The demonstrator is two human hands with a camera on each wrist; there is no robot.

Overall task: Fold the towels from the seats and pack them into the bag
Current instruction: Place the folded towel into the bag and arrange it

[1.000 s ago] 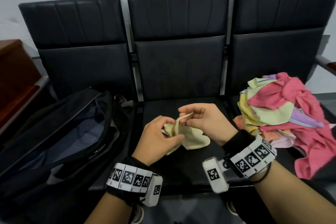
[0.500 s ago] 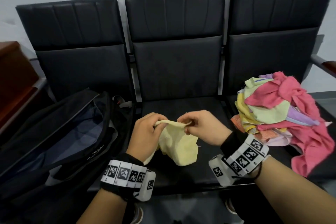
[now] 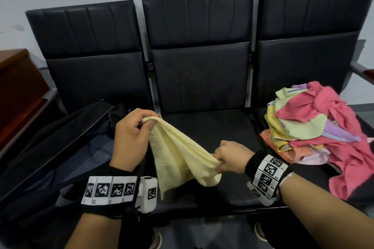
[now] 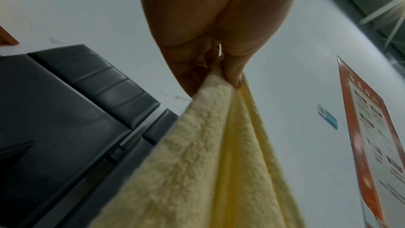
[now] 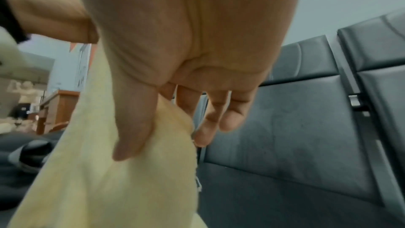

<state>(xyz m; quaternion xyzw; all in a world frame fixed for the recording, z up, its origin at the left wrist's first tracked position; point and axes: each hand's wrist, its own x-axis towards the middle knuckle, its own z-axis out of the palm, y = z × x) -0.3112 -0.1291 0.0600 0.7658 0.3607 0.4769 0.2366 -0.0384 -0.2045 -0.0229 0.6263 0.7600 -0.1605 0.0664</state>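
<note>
Left hand pinching one corner of the yellow towel, right hand gripping another; towel hanging stretched between them over the middle seat, bag lying open left, towel pile sitting right

Right hand pinching pale yellow towel, apparently beside dark seats.

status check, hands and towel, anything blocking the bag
Left hand and right hand each pinch the yellow towel, stretched over the middle seat. Not folded. Bag open, unobstructed. Towel pile waiting.
</note>
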